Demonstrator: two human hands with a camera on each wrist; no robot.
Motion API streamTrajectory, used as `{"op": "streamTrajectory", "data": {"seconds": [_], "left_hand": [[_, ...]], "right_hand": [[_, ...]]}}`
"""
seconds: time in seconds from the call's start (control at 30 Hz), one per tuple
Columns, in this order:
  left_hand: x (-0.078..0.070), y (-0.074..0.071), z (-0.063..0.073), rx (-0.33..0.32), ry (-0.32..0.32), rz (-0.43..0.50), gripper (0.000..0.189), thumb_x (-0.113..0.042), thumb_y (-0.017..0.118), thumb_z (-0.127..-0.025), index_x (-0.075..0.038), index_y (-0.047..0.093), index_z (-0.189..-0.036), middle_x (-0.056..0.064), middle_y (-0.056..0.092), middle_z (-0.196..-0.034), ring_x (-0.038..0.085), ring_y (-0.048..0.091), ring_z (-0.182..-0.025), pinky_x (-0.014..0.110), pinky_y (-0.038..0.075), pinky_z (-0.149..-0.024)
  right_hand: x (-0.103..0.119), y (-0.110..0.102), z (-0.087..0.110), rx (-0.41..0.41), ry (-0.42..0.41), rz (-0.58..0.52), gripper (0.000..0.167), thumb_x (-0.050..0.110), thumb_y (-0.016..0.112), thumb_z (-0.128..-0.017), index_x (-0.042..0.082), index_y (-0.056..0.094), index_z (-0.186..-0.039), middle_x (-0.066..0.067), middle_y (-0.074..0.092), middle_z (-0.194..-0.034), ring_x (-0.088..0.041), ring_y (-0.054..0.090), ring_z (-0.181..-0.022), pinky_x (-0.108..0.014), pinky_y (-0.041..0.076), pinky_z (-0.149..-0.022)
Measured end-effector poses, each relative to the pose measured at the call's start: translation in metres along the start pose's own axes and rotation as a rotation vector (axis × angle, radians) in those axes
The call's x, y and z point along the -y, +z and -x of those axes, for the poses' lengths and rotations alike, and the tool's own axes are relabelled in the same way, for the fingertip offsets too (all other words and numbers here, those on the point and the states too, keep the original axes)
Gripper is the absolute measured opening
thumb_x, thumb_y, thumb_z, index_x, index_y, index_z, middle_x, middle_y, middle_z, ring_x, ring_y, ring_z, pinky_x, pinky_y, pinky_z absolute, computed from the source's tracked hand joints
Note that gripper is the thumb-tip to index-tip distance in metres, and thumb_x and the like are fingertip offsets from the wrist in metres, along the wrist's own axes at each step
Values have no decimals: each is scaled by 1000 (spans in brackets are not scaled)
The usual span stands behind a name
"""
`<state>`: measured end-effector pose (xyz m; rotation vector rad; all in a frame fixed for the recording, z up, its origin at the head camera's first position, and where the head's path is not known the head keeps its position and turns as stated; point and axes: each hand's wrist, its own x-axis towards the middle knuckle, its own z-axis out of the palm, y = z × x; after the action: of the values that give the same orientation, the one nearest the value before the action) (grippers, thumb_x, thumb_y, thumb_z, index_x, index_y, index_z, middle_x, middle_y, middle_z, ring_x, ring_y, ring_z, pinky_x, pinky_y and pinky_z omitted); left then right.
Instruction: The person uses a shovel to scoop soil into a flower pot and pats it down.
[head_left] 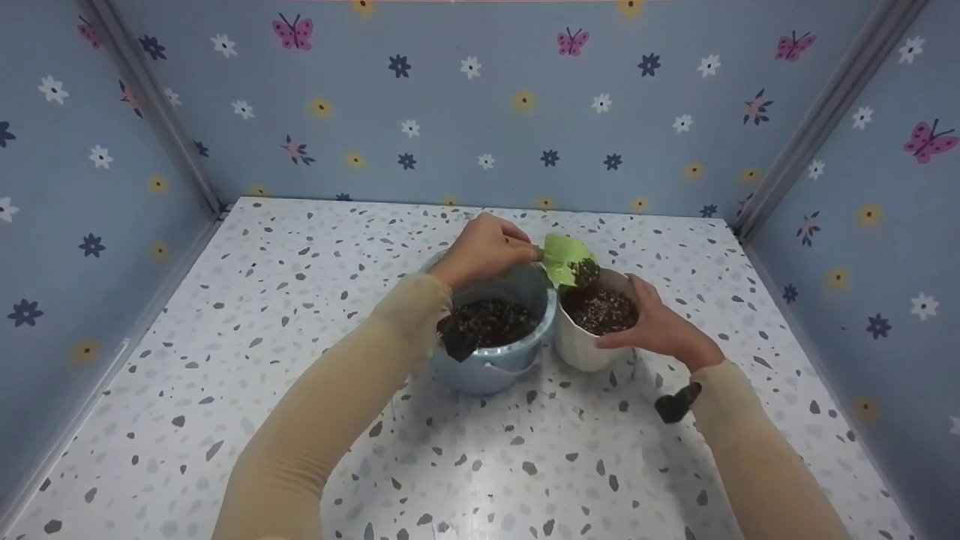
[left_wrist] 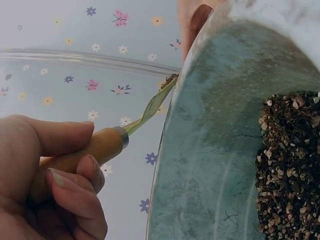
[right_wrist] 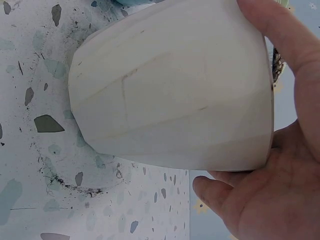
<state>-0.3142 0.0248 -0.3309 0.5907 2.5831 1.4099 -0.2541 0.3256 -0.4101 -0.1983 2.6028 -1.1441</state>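
Observation:
My left hand (head_left: 487, 251) grips the wooden handle (left_wrist: 107, 142) of a small hand trowel (head_left: 561, 259) with a light green blade. A clump of dark potting soil (head_left: 584, 271) sits at the blade's end, over the rim of a white faceted flower pot (head_left: 581, 349). The pot holds dark, speckled soil (head_left: 600, 309). My right hand (head_left: 660, 326) holds this pot by its right side near the rim, thumb and fingers spread around it. In the right wrist view, the pot's outer wall (right_wrist: 170, 95) fills the middle.
A light blue bucket (head_left: 484, 375) with soil (head_left: 491, 322) in it stands directly left of the pot, under my left forearm. Scattered soil crumbs (right_wrist: 75, 188) lie on the speckled tabletop (head_left: 300, 262). Patterned blue panels (head_left: 450, 97) enclose the back and sides.

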Motion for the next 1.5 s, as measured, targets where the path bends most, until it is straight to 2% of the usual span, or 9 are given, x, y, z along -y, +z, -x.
{"op": "streamTrajectory", "data": {"seconds": [0.23,0.37,0.6,0.8,0.97,1.07,1.27,1.43,1.5], "left_hand": [[-4,6,0,8,5,-6,29,-21,73,-87,-4,75,-111,6,74,-104,17,67,-94,29,53,-82],[-7,10,-1,13,1,-44,29,-21,73,-87,-6,75,-112,3,73,-106,15,66,-96,28,52,-84],[-10,19,-3,27,58,-197,27,-20,71,-88,-8,75,-112,3,73,-108,15,68,-96,28,52,-84],[-15,31,-1,83,114,-304,27,-15,69,-89,-8,73,-115,3,73,-110,16,69,-97,27,53,-84],[-20,41,3,173,174,-320,22,-12,68,-89,-11,77,-109,-1,74,-103,13,69,-90,26,53,-81],[-21,41,5,203,198,-321,23,-10,64,-88,-11,77,-108,-2,75,-101,12,69,-90,27,53,-80],[-23,33,8,150,184,-304,25,-12,67,-88,-8,75,-112,3,73,-109,16,68,-96,27,52,-84],[-21,26,10,133,167,-254,26,-17,69,-90,-8,74,-114,3,73,-110,12,69,-92,23,53,-77],[-20,22,11,126,158,-228,28,-19,70,-90,-7,73,-115,4,73,-110,12,69,-85,24,53,-71]], "right_hand": [[1,1,-2,-5,21,13,138,50,87,-70,6,-11,-157,-20,-9,-163,-41,5,-147,-60,12,-114],[0,0,-3,-9,31,16,138,51,87,-70,6,-10,-157,-20,-8,-163,-41,5,-147,-60,12,-114],[-1,0,-3,-9,28,9,138,51,87,-69,5,-9,-157,-21,-3,-162,-41,8,-147,-59,13,-115],[0,-1,-2,-10,12,-17,134,45,88,-71,6,-7,-157,-21,0,-162,-41,11,-146,-60,14,-114],[-1,-2,-2,-1,14,-12,133,45,87,-73,6,-8,-157,-20,-2,-162,-39,10,-147,-59,16,-114],[-2,-1,-4,4,16,7,135,49,87,-72,7,-9,-157,-18,-5,-163,-37,8,-148,-59,18,-114],[-1,0,-6,-10,-43,-20,125,43,89,-71,9,5,-158,-19,10,-158,-36,20,-142,-58,21,-113],[-3,0,-6,-23,-45,-15,124,45,89,-69,10,9,-157,-18,14,-157,-33,19,-143,-56,17,-115],[-4,1,-7,-27,-41,-19,122,46,89,-69,11,11,-157,-16,16,-156,-32,20,-143,-56,17,-115]]}}
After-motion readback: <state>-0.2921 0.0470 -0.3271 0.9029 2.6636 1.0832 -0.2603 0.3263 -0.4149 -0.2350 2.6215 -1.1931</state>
